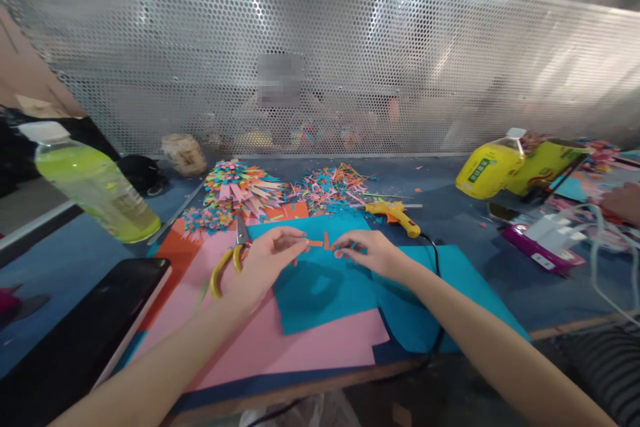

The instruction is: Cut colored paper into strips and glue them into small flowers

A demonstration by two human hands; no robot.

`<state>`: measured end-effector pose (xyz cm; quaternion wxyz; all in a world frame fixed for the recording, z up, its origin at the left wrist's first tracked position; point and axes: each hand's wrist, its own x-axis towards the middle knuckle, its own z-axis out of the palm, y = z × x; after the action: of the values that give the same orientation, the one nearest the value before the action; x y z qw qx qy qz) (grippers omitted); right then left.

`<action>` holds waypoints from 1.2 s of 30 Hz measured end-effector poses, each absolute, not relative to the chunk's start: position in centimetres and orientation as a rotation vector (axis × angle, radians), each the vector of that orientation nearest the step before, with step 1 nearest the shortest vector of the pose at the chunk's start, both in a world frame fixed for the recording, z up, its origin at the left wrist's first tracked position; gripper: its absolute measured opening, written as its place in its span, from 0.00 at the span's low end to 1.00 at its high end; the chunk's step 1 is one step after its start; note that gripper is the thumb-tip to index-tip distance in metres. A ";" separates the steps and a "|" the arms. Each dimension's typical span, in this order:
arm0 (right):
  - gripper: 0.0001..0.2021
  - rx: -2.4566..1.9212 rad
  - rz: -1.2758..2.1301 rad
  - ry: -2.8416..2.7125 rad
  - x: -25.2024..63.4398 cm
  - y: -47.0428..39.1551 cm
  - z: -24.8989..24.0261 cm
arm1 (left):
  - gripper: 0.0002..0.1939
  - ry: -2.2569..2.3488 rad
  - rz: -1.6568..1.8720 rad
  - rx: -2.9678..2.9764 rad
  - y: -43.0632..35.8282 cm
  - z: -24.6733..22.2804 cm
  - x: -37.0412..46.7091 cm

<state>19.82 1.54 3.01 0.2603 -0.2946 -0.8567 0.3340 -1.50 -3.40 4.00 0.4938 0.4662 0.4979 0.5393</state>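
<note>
Orange paper strip, small and cut into narrow pieces, is pinched between both hands above the blue paper sheet, near the middle of the workbench. Left hand is closed on the strip's left end by thumb and fingertips. Right hand is closed on the right end, fingers drawn together on it. A short upright piece is seen standing off the strip between the hands.

Yellow-handled scissors are laid on the pink paper sheet, just beside the left hand; contact cannot be told. Yellow hot glue gun is laid behind the right hand, its black cord run down past the right wrist. Multicoloured folded paper flowers and a heap of coloured paper scraps are piled further back, against the perforated metal screen.

Clear bottle of yellow-green drink is placed at far left, black tablet at near left. Yellow plastic jug is tipped on its side at right, well apart from the hands. Another person's hand is partly seen at the right edge.
</note>
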 end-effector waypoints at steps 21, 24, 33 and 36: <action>0.14 -0.706 1.505 -1.812 19.1 1.1 2.8 | 0.12 1.121 1.215 1.232 -3.3 3.1 -0.8; 0.14 -0.696 1.513 -1.805 19.1 1.0 2.9 | 0.12 1.093 1.225 1.235 -3.2 2.9 -0.8; 0.14 -0.710 1.510 -1.799 19.1 1.0 3.1 | 0.13 1.004 1.234 1.101 -3.3 2.5 -0.8; 0.14 -0.710 1.507 -1.805 19.1 1.0 3.1 | 0.13 0.979 1.236 1.080 -3.2 2.4 -0.8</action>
<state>19.06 0.97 3.11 0.3361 -0.2724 -0.6921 0.5778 -0.76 -3.24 2.39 0.5772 0.4616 0.4182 0.5281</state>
